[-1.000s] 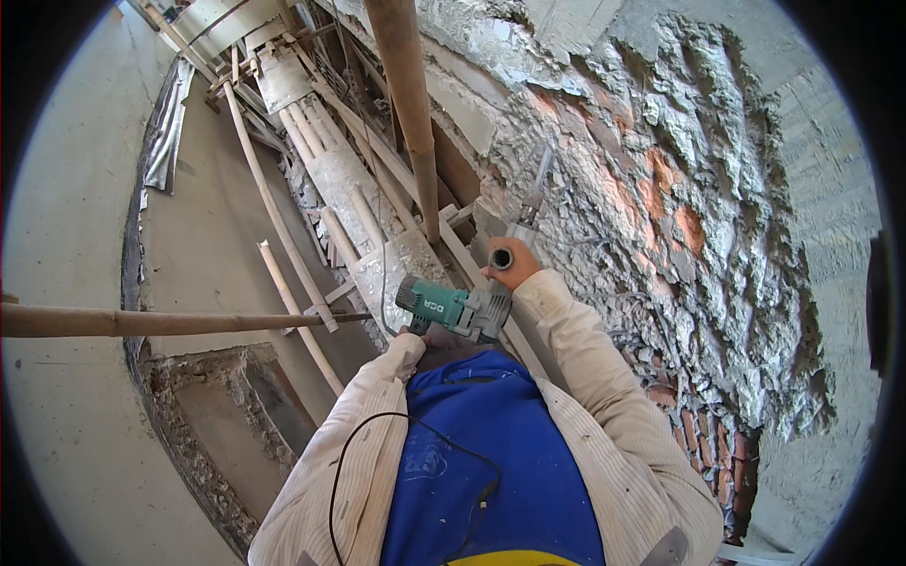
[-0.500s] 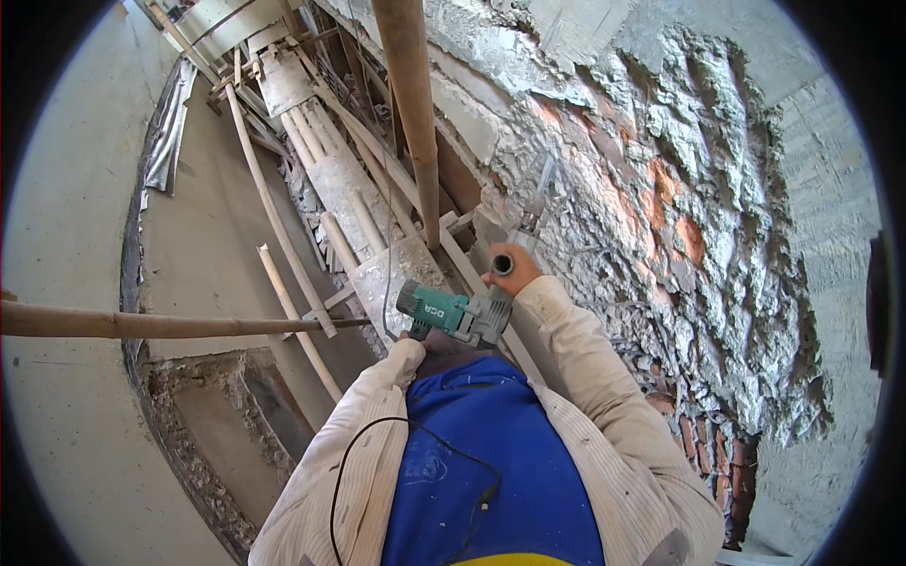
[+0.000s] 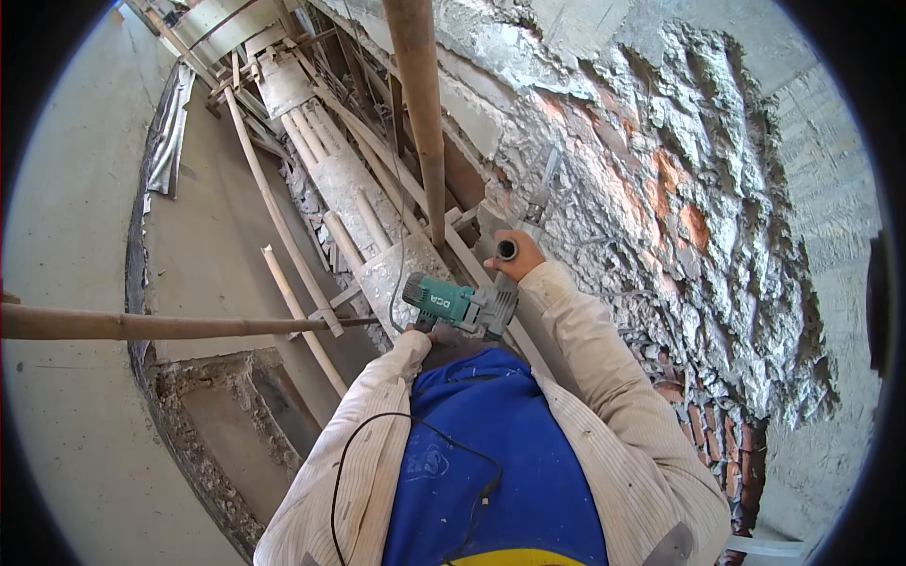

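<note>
A green and grey demolition hammer (image 3: 444, 300) lies across the front of my body, its long chisel (image 3: 547, 170) angled up and to the right against the rough wall (image 3: 604, 217). My right hand (image 3: 521, 255) is closed round the side handle (image 3: 507, 249), whose hollow round end faces up. At the rear of the tool, my left hand (image 3: 423, 332) is closed at the back grip, mostly hidden by the sleeve and the housing. Loose plaster and exposed orange brick (image 3: 694, 226) show where the wall's surface is broken. The exact chisel tip is hard to make out against the rubble.
A thick upright bamboo pole (image 3: 415, 113) stands just ahead of the hammer. Another pole (image 3: 189, 324) crosses from the left. Dusty scaffold boards (image 3: 344, 184) run forward with more poles beside them. A dark cable (image 3: 396, 255) hangs near the tool; a thin cord (image 3: 363, 424) loops over my chest.
The view has shifted very slightly. The hammer and both hands sit a little further right in the picture, with the same hold. The chisel stays against the same part of the wall.
</note>
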The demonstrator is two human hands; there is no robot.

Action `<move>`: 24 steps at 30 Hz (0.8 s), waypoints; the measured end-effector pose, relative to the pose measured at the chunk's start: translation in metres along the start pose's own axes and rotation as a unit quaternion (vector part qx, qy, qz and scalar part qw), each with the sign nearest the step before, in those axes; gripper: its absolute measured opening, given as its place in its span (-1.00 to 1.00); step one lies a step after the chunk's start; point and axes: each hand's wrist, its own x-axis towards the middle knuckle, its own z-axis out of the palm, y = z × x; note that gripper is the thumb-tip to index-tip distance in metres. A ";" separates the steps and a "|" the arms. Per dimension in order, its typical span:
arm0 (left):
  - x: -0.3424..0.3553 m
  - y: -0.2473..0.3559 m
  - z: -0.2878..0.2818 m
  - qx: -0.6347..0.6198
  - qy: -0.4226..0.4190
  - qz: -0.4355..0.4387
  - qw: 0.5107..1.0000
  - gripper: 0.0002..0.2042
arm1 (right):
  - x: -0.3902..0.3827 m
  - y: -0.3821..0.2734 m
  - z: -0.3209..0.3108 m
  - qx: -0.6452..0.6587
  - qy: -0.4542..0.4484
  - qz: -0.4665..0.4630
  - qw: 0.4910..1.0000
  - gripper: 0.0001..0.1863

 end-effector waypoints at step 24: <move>-0.020 -0.001 0.007 -0.029 0.007 0.038 0.999 -0.25 | -0.020 -0.025 -0.003 0.043 0.063 -0.076 0.994 -0.54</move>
